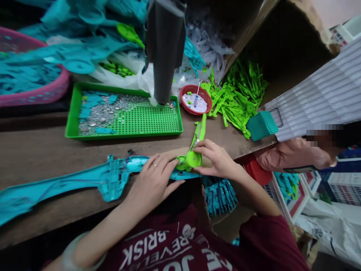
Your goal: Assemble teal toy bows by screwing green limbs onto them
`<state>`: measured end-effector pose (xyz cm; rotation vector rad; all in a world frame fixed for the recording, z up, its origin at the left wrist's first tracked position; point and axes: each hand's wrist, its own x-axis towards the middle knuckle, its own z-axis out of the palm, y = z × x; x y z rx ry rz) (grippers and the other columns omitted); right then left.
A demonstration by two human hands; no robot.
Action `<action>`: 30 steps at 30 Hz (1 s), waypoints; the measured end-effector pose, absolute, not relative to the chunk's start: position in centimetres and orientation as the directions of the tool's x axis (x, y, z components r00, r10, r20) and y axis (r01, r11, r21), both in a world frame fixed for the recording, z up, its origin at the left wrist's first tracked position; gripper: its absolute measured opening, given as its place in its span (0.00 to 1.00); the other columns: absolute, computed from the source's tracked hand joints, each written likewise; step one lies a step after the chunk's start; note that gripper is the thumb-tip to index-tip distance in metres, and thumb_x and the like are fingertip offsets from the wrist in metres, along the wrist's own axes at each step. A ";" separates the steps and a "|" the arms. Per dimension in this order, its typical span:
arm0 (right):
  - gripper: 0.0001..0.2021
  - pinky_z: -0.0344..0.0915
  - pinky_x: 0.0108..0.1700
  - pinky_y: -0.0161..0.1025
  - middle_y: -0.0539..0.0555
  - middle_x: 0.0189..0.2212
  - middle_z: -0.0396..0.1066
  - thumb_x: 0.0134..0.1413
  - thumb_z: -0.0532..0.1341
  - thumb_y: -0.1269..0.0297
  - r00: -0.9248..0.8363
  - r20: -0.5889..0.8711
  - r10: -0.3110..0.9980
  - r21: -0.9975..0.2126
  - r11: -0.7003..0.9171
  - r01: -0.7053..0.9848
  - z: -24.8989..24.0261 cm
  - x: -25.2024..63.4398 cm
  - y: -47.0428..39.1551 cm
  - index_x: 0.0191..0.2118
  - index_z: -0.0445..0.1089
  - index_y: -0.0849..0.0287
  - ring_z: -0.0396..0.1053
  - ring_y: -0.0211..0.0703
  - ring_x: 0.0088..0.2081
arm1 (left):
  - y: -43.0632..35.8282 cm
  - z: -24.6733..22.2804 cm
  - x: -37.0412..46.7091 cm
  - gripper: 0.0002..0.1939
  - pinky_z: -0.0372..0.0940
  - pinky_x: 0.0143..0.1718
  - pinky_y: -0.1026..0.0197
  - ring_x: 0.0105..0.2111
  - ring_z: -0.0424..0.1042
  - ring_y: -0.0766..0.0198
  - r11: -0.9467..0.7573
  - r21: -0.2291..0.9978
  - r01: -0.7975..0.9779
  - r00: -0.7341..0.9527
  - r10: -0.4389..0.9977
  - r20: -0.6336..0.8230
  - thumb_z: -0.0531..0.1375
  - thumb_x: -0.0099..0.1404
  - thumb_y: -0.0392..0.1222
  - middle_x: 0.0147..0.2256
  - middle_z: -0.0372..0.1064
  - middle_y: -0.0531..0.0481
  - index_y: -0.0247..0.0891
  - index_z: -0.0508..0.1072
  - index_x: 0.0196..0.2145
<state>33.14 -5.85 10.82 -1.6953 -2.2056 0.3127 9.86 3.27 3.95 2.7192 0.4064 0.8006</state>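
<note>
A long blue plastic shell (113, 177) lies along the front edge of the bench, hollow side up, with thin wires inside. My left hand (156, 175) grips its narrow part, fingers across the top and thumb along the near side; the fingertips reach a bright green plastic part (193, 159). This green part has a round end and two long arms pointing away from me. My right hand (216, 160) is closed on its right side, fingers above and thumb below. A clear piece (199, 131) shows between the arms. The fingers hide where green and blue meet.
Beyond the hands stand a green tray (146, 122) of small metal pieces and a red basket (184, 101) holding a screwdriver (196, 99). Green parts (234, 101) pile at right beside a teal box (262, 126). A dark post (165, 49) hangs overhead. A person (296, 154) is at right.
</note>
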 end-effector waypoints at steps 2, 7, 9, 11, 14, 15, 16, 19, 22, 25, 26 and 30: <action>0.21 0.72 0.49 0.49 0.64 0.50 0.69 0.59 0.65 0.56 -0.297 0.008 0.955 -0.313 0.285 0.906 10.1 32.6 -5.2 0.53 0.67 0.62 0.70 0.53 0.51 | 3.1 3.1 9.8 0.17 0.66 0.54 0.40 0.48 0.73 0.43 -0.935 0.306 0.181 0.795 0.322 0.514 0.57 0.71 0.48 0.48 0.73 0.32 0.29 0.72 0.45; 0.22 0.71 0.49 0.49 0.64 0.51 0.68 0.62 0.63 0.55 -0.333 -0.104 0.937 -0.285 0.292 0.913 9.9 32.4 -4.0 0.55 0.66 0.64 0.69 0.52 0.51 | 3.3 2.7 9.8 0.16 0.68 0.52 0.41 0.47 0.73 0.43 -0.946 0.289 0.149 0.777 0.292 0.557 0.58 0.71 0.47 0.48 0.74 0.32 0.29 0.74 0.45; 0.21 0.71 0.50 0.50 0.64 0.51 0.68 0.63 0.62 0.55 -0.340 -0.127 0.932 -0.292 0.293 0.911 10.1 32.3 -3.8 0.56 0.66 0.62 0.68 0.52 0.51 | 3.4 2.6 9.7 0.16 0.68 0.51 0.41 0.47 0.73 0.43 -0.941 0.308 0.138 0.779 0.295 0.553 0.59 0.70 0.46 0.47 0.74 0.33 0.28 0.74 0.45; 0.21 0.71 0.50 0.50 0.64 0.51 0.67 0.64 0.61 0.55 -0.357 -0.134 0.924 -0.314 0.302 0.900 10.1 32.1 -3.7 0.56 0.65 0.63 0.68 0.52 0.51 | 3.5 2.6 9.7 0.16 0.68 0.51 0.40 0.47 0.74 0.43 -0.931 0.341 0.132 0.781 0.310 0.542 0.60 0.70 0.46 0.46 0.74 0.33 0.28 0.73 0.45; 0.22 0.72 0.50 0.50 0.65 0.50 0.67 0.64 0.60 0.54 -0.341 -0.127 0.931 -0.341 0.282 0.897 10.0 31.7 -3.7 0.56 0.65 0.65 0.68 0.53 0.51 | 3.7 2.6 9.7 0.16 0.68 0.51 0.41 0.47 0.74 0.44 -0.899 0.421 0.119 0.770 0.351 0.532 0.59 0.70 0.46 0.46 0.74 0.33 0.28 0.72 0.45; 0.22 0.72 0.49 0.50 0.65 0.49 0.67 0.64 0.60 0.54 -0.327 -0.124 0.937 -0.345 0.268 0.899 10.0 31.5 -3.7 0.55 0.65 0.65 0.68 0.53 0.50 | 3.8 2.6 9.7 0.16 0.68 0.52 0.41 0.47 0.74 0.44 -0.888 0.446 0.112 0.768 0.363 0.528 0.59 0.70 0.46 0.46 0.74 0.33 0.28 0.71 0.46; 0.22 0.72 0.49 0.50 0.65 0.49 0.67 0.64 0.60 0.54 -0.313 -0.121 0.942 -0.348 0.255 0.902 9.9 31.4 -3.7 0.55 0.65 0.65 0.68 0.53 0.50 | 3.8 2.7 9.7 0.15 0.68 0.52 0.42 0.48 0.74 0.45 -0.878 0.467 0.106 0.767 0.371 0.523 0.59 0.71 0.45 0.47 0.74 0.34 0.29 0.71 0.46; 0.21 0.72 0.51 0.51 0.65 0.49 0.66 0.65 0.58 0.53 -0.310 -0.108 0.945 -0.351 0.255 0.901 9.7 31.2 -3.7 0.55 0.64 0.65 0.68 0.53 0.51 | 4.0 2.7 9.6 0.14 0.69 0.51 0.42 0.48 0.74 0.46 -0.859 0.504 0.091 0.775 0.379 0.506 0.58 0.72 0.45 0.47 0.74 0.35 0.31 0.70 0.47; 0.22 0.72 0.52 0.51 0.66 0.49 0.66 0.66 0.57 0.53 -0.351 -0.084 0.933 -0.375 0.296 0.878 9.5 31.1 -3.6 0.55 0.63 0.66 0.67 0.53 0.50 | 4.2 2.7 9.6 0.13 0.69 0.51 0.42 0.48 0.74 0.47 -0.849 0.523 0.082 0.780 0.381 0.496 0.58 0.72 0.46 0.47 0.74 0.36 0.33 0.70 0.46; 0.22 0.72 0.51 0.51 0.67 0.49 0.66 0.67 0.56 0.52 -0.343 -0.063 0.937 -0.402 0.291 0.868 9.3 31.1 -3.7 0.56 0.62 0.66 0.67 0.53 0.50 | 4.3 2.7 9.6 0.11 0.70 0.51 0.42 0.48 0.75 0.47 -0.838 0.540 0.076 0.773 0.392 0.499 0.58 0.72 0.47 0.45 0.75 0.37 0.35 0.71 0.42; 0.22 0.72 0.51 0.52 0.66 0.49 0.66 0.67 0.56 0.51 -0.332 -0.058 0.942 -0.409 0.281 0.868 9.3 31.1 -3.7 0.56 0.62 0.65 0.67 0.53 0.50 | 4.3 2.6 9.6 0.11 0.70 0.51 0.42 0.48 0.75 0.47 -0.835 0.546 0.073 0.769 0.396 0.502 0.58 0.72 0.47 0.45 0.75 0.37 0.36 0.71 0.40; 0.22 0.71 0.53 0.53 0.67 0.50 0.66 0.67 0.56 0.53 -0.292 -0.012 0.956 -0.432 0.259 0.864 9.2 31.2 -4.0 0.56 0.61 0.64 0.66 0.54 0.52 | 4.3 2.4 9.5 0.10 0.70 0.52 0.41 0.49 0.75 0.45 -0.845 0.532 0.054 0.760 0.381 0.526 0.59 0.71 0.46 0.46 0.75 0.35 0.36 0.71 0.36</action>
